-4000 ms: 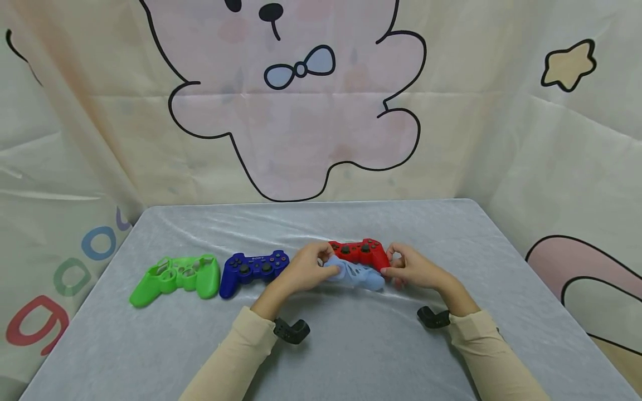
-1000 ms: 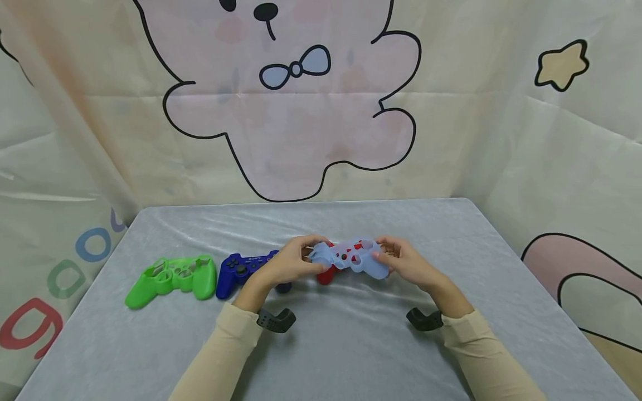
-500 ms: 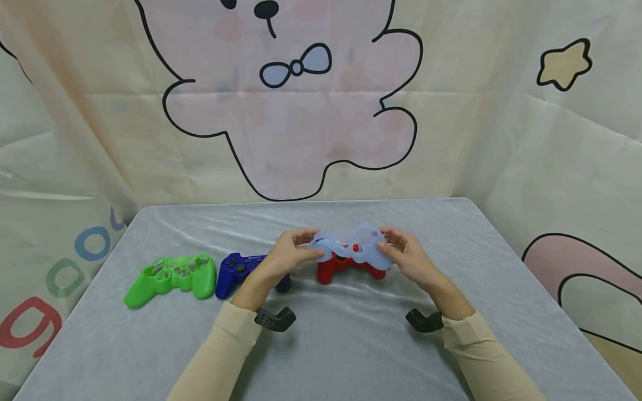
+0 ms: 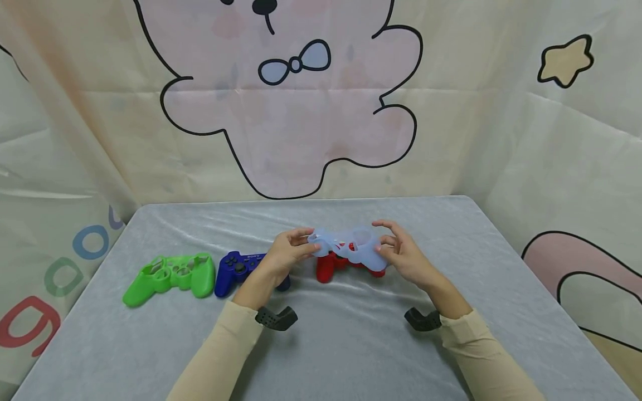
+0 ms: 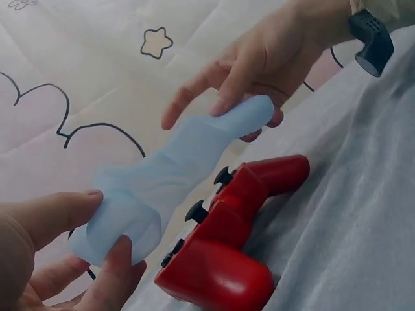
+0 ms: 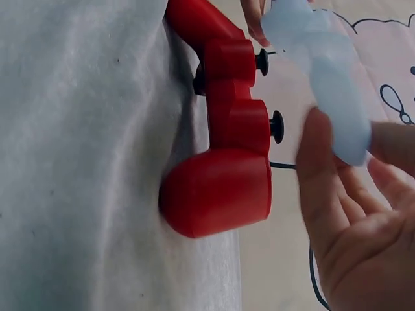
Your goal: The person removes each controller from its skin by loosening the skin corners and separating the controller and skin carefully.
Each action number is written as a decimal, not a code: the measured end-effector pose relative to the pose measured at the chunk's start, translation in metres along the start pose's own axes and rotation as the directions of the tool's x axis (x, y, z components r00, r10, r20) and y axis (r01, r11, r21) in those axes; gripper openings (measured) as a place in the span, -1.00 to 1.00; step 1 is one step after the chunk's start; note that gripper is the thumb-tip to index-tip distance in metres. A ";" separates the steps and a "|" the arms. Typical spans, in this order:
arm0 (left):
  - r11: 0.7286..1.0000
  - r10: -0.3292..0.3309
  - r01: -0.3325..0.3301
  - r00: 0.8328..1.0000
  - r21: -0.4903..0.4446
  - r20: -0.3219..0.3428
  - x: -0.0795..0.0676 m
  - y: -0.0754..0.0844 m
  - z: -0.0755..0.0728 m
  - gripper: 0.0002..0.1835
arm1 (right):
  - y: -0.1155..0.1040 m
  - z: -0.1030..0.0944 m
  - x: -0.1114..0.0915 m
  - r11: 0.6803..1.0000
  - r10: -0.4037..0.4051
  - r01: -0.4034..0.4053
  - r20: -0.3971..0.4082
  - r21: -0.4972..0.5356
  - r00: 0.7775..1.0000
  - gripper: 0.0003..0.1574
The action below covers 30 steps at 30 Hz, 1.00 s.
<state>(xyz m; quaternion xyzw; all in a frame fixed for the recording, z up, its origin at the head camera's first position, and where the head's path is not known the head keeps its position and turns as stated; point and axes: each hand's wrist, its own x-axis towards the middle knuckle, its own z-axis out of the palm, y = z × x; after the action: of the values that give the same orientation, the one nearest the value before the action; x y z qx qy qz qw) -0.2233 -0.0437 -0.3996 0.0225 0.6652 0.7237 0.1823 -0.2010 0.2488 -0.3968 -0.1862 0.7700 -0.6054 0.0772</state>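
Note:
A pale blue, see-through silicone controller cover (image 4: 370,257) is held up between both hands, its button cut-outs showing. My left hand (image 4: 286,253) pinches its left end between thumb and fingers; in the left wrist view the thumb lies on top of the rounded cover (image 5: 175,165). My right hand (image 4: 407,256) holds the other end with its thumb and fingers, the index finger stretched out past it. Below the cover, a red game controller (image 4: 326,268) lies on the cloth, sticks up. A gap shows between this controller (image 6: 220,188) and the cover in the right wrist view.
A dark blue game controller (image 4: 229,273) lies left of the red one, partly hidden by my left hand and forearm. Farther left is a bright green controller cover (image 4: 203,278). Grey velvety cloth (image 4: 351,345) covers the table, with a printed curtain (image 4: 301,122) behind.
The cover, earlier low in front of the red controller, has been raised over it, and the red controller now lies under it. Since half a second ago the right index finger has stretched out.

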 end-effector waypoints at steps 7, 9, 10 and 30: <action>0.990 0.040 -0.044 0.999 0.135 0.034 -0.002 0.002 0.000 -0.50 | -0.001 -0.004 -0.002 0.991 -0.001 0.016 0.110 -0.135 0.994 -0.23; 0.988 0.043 -0.047 0.999 0.144 0.028 -0.003 0.002 0.000 -0.51 | -0.002 -0.004 -0.003 0.985 0.008 0.013 0.120 -0.173 0.993 -0.23; 0.988 0.045 -0.047 0.999 0.145 0.018 -0.003 0.003 0.001 -0.50 | -0.002 -0.005 -0.003 0.984 0.013 0.011 0.127 -0.181 0.992 -0.24; 0.979 0.061 -0.061 0.998 0.193 0.004 -0.007 0.009 0.006 -0.34 | 0.000 -0.006 -0.001 0.988 0.001 0.020 0.133 -0.156 0.991 -0.51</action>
<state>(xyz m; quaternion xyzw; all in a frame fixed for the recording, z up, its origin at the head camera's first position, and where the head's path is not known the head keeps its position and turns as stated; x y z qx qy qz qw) -0.2173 -0.0403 -0.3887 0.0598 0.7313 0.6611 0.1565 -0.2023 0.2547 -0.3956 -0.2350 0.8075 -0.5296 0.1104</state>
